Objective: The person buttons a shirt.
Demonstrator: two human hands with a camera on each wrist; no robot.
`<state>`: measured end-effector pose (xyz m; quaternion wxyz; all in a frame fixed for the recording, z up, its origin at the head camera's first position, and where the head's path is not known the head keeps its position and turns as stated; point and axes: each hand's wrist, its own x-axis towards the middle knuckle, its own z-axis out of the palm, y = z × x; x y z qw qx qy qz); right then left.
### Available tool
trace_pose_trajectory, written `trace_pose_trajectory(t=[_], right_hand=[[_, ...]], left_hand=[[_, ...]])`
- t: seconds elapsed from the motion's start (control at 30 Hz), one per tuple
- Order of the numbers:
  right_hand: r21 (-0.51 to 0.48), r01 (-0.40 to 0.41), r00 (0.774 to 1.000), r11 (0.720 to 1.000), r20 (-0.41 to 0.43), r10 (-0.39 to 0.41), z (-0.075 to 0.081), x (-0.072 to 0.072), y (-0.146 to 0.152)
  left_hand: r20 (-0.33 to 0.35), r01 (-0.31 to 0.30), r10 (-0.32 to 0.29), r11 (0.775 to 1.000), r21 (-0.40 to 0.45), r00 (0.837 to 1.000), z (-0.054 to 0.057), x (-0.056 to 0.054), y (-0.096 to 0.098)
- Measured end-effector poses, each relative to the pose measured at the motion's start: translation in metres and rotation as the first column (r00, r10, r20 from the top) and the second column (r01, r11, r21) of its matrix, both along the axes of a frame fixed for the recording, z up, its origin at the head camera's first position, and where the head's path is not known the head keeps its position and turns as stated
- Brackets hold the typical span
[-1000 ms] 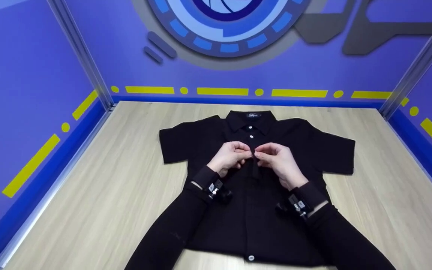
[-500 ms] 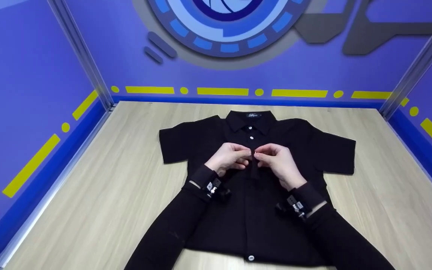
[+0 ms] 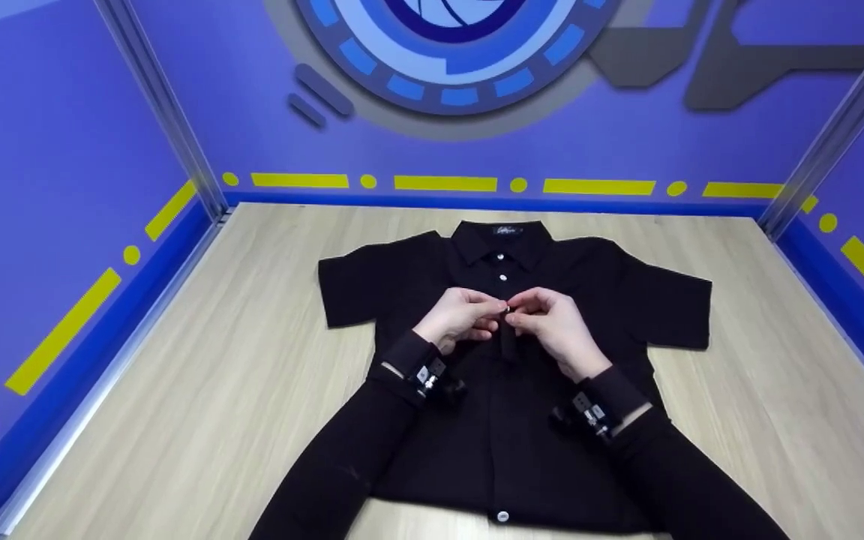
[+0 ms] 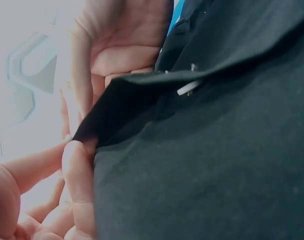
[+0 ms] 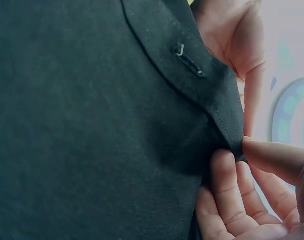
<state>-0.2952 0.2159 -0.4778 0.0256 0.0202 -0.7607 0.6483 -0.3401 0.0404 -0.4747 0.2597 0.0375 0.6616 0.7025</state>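
A black short-sleeved button-up shirt (image 3: 567, 450) lies spread front up, collar at the far side. At mid-chest my left hand (image 3: 458, 319) pinches the front placket between thumb and fingers. Facing it, my right hand (image 3: 556, 326) grips the same edge, fingertips almost meeting the left ones. A small shiny button (image 3: 507, 308) shows between the fingertips. In the left wrist view, a white button (image 4: 188, 89) stands edge-on under the lifted fold. A stitched buttonhole (image 5: 189, 61) with a white glint at one end appears on the placket in the right wrist view.
The shirt lies on a light wooden table (image 3: 252, 375). Two white buttons sit below the collar, the lower button (image 3: 503, 277) just beyond my hands. Another button (image 3: 503, 516) is at the near hem. Blue-purple panels (image 3: 432, 157) enclose the back and sides.
My right fingertips have shifted slightly left to meet the left ones, narrowing the gap. The right thumb and index finger have parted a little, and a shiny button now shows between the hands.
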Motion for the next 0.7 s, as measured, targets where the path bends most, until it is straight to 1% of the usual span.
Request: trace_pose_trajectory(t=[0.2,0.4,0.53,0.7], right_hand=[[0.006,0.002,1.0,1.0,0.015,-0.002,-0.0002,0.0002,-0.0007],[-0.036,0.001,0.999,0.999,0.032,0.0,0.0012,0.001,-0.0018],[-0.061,-0.006,0.999,0.998,0.049,0.009,0.0003,0.0008,-0.0019],[-0.043,0.005,0.999,0.999,0.053,-0.002,-0.0017,-0.0009,-0.0011]], left_hand=[[-0.035,0.011,-0.012,0.999,-0.035,0.999,-0.0005,0.0023,0.0036],[-0.081,-0.014,0.008,0.997,-0.071,0.997,-0.0034,0.0034,0.0068],[-0.112,-0.023,0.012,0.995,-0.099,0.994,-0.003,0.0044,0.0069],[-0.129,-0.012,-0.003,0.993,-0.114,0.992,-0.0011,0.0059,0.0073]])
